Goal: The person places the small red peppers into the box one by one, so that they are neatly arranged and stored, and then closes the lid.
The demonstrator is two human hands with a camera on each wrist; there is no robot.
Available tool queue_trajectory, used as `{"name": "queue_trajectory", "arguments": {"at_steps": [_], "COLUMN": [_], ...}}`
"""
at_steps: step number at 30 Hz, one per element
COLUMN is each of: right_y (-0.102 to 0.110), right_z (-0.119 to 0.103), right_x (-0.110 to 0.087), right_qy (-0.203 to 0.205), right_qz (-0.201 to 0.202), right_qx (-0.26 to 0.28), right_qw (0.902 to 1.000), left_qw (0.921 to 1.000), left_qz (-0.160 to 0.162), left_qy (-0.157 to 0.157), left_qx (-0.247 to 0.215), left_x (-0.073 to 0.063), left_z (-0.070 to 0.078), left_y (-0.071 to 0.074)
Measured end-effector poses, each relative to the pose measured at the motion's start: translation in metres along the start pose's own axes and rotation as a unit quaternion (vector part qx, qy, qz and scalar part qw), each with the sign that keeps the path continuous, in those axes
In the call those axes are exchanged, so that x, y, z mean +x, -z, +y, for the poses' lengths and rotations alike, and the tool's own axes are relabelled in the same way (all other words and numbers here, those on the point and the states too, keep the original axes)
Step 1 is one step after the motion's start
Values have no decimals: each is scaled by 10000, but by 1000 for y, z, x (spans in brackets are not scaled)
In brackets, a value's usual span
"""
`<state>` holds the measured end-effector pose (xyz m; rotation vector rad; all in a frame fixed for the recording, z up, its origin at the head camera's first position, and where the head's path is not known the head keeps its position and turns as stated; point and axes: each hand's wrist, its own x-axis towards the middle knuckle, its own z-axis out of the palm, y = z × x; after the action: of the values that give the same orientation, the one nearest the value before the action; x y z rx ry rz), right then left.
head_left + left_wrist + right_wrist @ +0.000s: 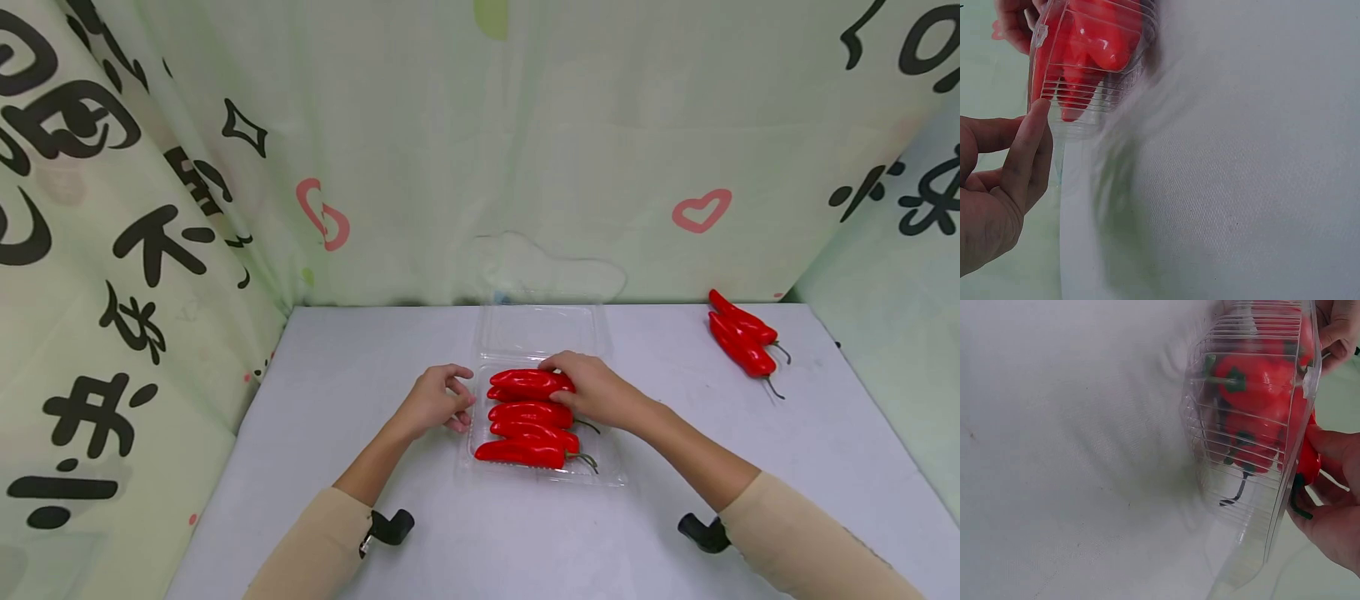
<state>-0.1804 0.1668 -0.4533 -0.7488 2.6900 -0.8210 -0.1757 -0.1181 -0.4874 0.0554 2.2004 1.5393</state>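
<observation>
A clear plastic clamshell box (611, 477) lies on the table with its lid tipped back. Several glossy red peppers (525, 452) lie side by side in its tray, most stems pointing right. My right hand (596, 390) reaches over the tray's right side, thumb and fingers gripping a red pepper (1308, 464) at its stem end, at the back of the row. In the right wrist view that pepper sits up at the box's rim, its green stem hanging out beside the thumb. At the tray's left edge is my left hand (441, 400), relaxed, a fingertip right at the rim (1034, 107).
Two more red peppers (742, 342) lie at the table's back right. The raised lid (543, 329) reaches toward the printed curtain (570, 150) behind the table (360, 350). Dark wrist-camera mounts (392, 527) stick out from both sleeves.
</observation>
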Motion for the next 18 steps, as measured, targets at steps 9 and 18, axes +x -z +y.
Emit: {"name": "queue_trajectory", "arguments": {"at_steps": [9,18], "right_y": [-2,-5], "right_z": [3,2], "right_x": [1,1], "right_qy": [28,-6], "right_qz": [39,78], "right_qx": [-107,-173], "right_qw": [9999,9998], "left_qw": [10000,10000], "left_qz": [36,14], "left_qy": [-33,-12], "left_qx": [83,76], "left_x": [1,0], "left_z": [0,0], "left_y": [0,0]}}
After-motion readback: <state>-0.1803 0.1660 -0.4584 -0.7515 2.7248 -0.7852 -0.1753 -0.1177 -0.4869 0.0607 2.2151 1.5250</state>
